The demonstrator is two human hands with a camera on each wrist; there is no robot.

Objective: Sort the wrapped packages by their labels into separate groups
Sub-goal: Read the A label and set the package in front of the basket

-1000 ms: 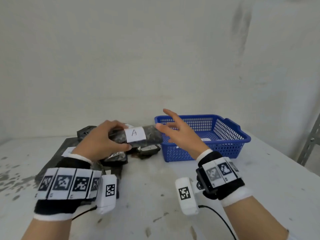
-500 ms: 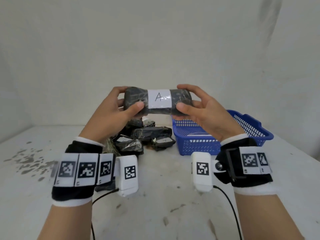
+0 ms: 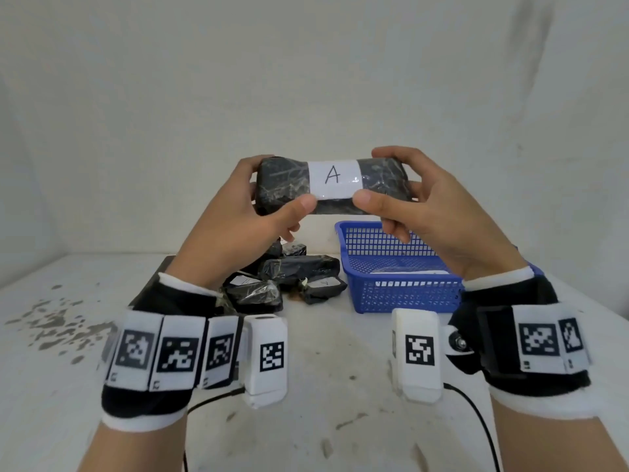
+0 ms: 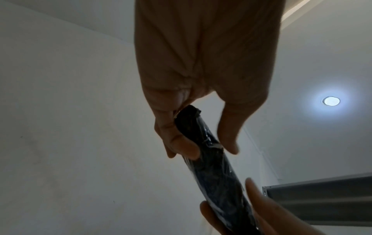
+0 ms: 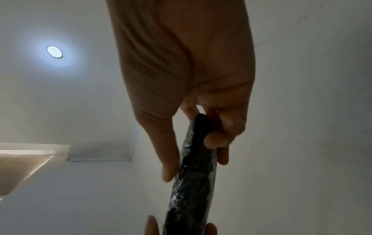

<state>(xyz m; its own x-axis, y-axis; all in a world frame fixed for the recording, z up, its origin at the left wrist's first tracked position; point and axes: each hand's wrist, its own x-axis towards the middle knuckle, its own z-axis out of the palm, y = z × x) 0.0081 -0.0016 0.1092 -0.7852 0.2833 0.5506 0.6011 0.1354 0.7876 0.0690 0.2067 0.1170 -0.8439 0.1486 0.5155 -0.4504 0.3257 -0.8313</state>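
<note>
A black wrapped package (image 3: 289, 185) with a white label marked "A" is held up in front of me, well above the table. My left hand (image 3: 269, 195) grips its left end, thumb in front and fingers behind. My right hand (image 3: 391, 195) grips its right end the same way. In the left wrist view the package (image 4: 213, 167) runs dark between thumb and fingers; in the right wrist view the package (image 5: 193, 174) does too. A pile of other black packages (image 3: 296, 270) lies on the table below, some with white labels.
A blue mesh basket (image 3: 401, 294) stands on the white table (image 3: 323, 403) right of the pile, with something white-labelled inside. A dark sheet (image 3: 149, 287) lies under the pile at the left. A white wall stands close behind.
The left hand lifted the "A" package from the pile. The right hand, open a second ago, came in and took its right end. Both raised it a little higher.
</note>
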